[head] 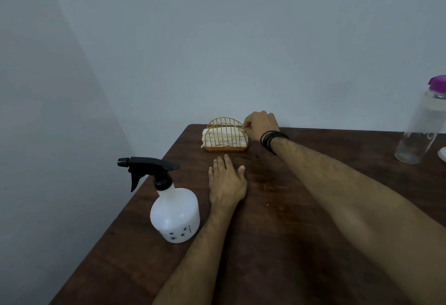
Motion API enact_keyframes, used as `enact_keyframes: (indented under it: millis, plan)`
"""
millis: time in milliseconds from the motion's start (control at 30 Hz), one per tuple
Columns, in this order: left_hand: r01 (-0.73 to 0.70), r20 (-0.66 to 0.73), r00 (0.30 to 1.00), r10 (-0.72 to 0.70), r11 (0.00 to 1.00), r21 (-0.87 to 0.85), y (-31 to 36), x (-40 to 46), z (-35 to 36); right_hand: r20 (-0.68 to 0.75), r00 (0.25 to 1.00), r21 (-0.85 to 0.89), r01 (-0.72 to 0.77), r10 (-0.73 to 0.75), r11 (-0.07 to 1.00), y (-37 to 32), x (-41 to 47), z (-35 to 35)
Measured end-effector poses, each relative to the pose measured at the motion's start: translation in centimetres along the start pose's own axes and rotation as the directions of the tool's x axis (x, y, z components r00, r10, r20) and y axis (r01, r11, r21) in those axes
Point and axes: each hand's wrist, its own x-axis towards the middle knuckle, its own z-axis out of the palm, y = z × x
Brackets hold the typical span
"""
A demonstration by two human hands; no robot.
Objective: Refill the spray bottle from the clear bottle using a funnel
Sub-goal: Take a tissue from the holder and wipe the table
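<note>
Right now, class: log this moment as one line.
left hand flat on table | right hand at napkin holder | sprayer capped

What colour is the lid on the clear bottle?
Purple; the lid on the clear bottle shows at the head view's right edge.

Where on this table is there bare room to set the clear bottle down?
Bare wood lies between the right forearm and the clear bottle, and near the front edge. It is crowded around the spray bottle, left hand and napkin holder.
</note>
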Motion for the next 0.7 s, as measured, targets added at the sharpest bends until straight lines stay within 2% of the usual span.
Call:
enact_keyframes:
  millis: [133, 267, 333, 433, 533, 700]
  plan:
    - [0.003, 0.002, 1.0, -0.003, 1.0, -0.005, 0.1, -0.1, -0.1, -0.083, 0.996, 0.088, -0.015, 0.022, 0.996, -0.1, -0.3, -0.1]
    - [0.009, 0.001, 1.0, -0.009, 1.0, -0.013, 0.1, -0.1, -0.1, -0.202, 0.969, 0.352, -0.062, 0.141, 0.934, 0.0, 0.0, -1.0]
    - [0.012, 0.004, 1.0, -0.012, 1.0, -0.019, 0.1, -0.1, -0.2, -0.193, 0.959, 0.501, -0.085, 0.207, 0.861, -0.2, 0.3, -1.6]
    - [0.018, -0.001, 1.0, -0.018, 0.999, -0.028, 0.2, -0.2, -0.2, -0.088, 0.964, 0.634, -0.141, 0.252, 0.76, -0.6, 0.8, -2.3]
    - [0.017, 0.003, 1.0, -0.017, 0.999, -0.033, 0.2, -0.3, -0.4, 0.004, 0.967, 0.655, -0.195, 0.255, 0.73, -0.7, 1.2, -2.0]
    - [0.017, -0.002, 1.0, -0.017, 0.999, -0.036, 0.1, -0.3, -0.3, 0.014, 0.961, 0.599, -0.229, 0.276, 0.768, 0.0, 1.0, -0.9]
